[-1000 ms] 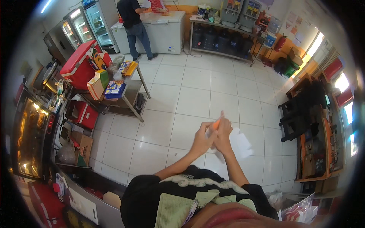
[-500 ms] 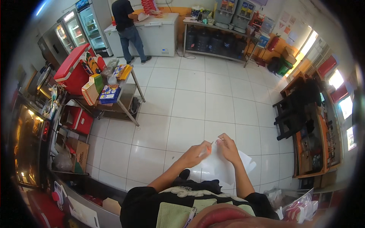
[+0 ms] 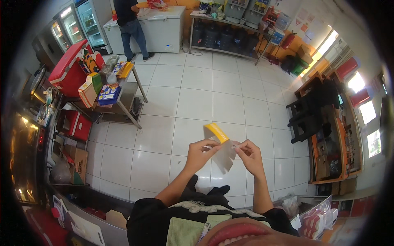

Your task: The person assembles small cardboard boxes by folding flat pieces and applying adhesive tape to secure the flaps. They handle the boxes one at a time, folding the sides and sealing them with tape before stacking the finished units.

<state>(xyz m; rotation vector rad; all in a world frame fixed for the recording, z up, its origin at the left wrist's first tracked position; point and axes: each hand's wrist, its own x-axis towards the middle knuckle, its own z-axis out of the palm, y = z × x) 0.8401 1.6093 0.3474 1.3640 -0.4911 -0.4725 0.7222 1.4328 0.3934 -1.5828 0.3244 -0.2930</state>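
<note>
Presently, a bent piece of thin card [image 3: 224, 157], with one yellow edge and a greyish face, was held in the air between the person's two hands, above the white tiled floor [image 3: 193, 102]. It stood tilted, its yellow edge up and away from the body. The left hand [image 3: 203, 153] was partly curled, and it gripped the left side of the card between thumb and fingers. The right hand [image 3: 249, 155] was also half bent, its thumb and forefinger brought together in a pinch at the right side, where a small pale flap showed; how firmly it held this, I could not tell. Both forearms came up from below, well apart from each other.

Farther away, to the left, a steel bench [image 3: 129, 115] carried a red cooler box [image 3: 65, 84], a blue box [image 3: 108, 95] and a yellow packet [image 3: 124, 69]. Behind it, another person [image 3: 129, 24] stood before a white chest freezer [image 3: 160, 35]. To the right of this freezer were drink dispensers [image 3: 236, 9], with large dark bottles [image 3: 213, 33] below them.
</note>
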